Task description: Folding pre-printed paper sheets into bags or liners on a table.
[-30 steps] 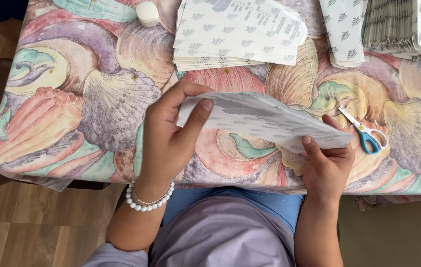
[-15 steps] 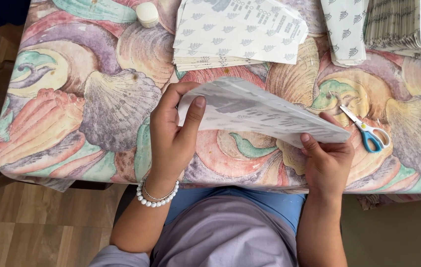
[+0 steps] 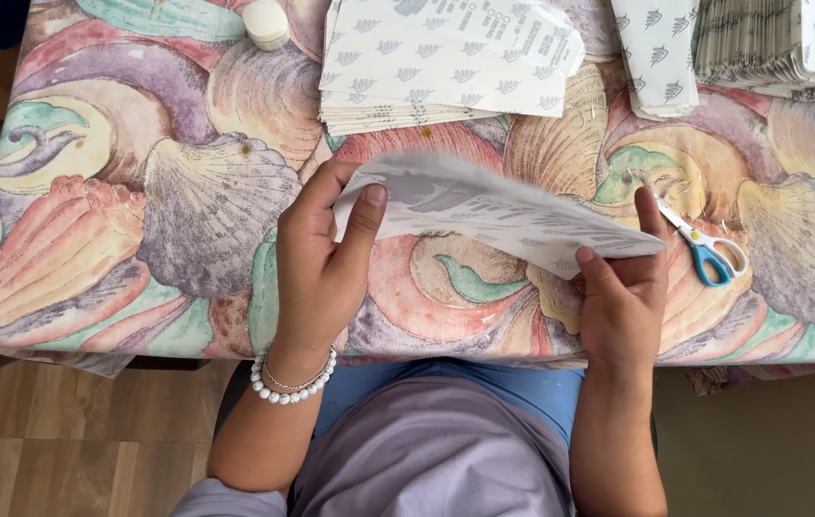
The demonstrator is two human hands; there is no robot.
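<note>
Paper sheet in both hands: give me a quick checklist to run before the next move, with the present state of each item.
1. Left hand grips the paper sheet at its left end, thumb on top: ok.
2. Right hand pinches the sheet's right corner: ok.
3. Sheet lifted off the shell-print tablecloth, not snagged: ok.
4. Sheet's crease line straight: cannot tell, its surface is blurred.
5. Scissors lie apart from the right hand, blades shut: ok.
6. Paper stack lies beyond the sheet, not touching it: ok.
</note>
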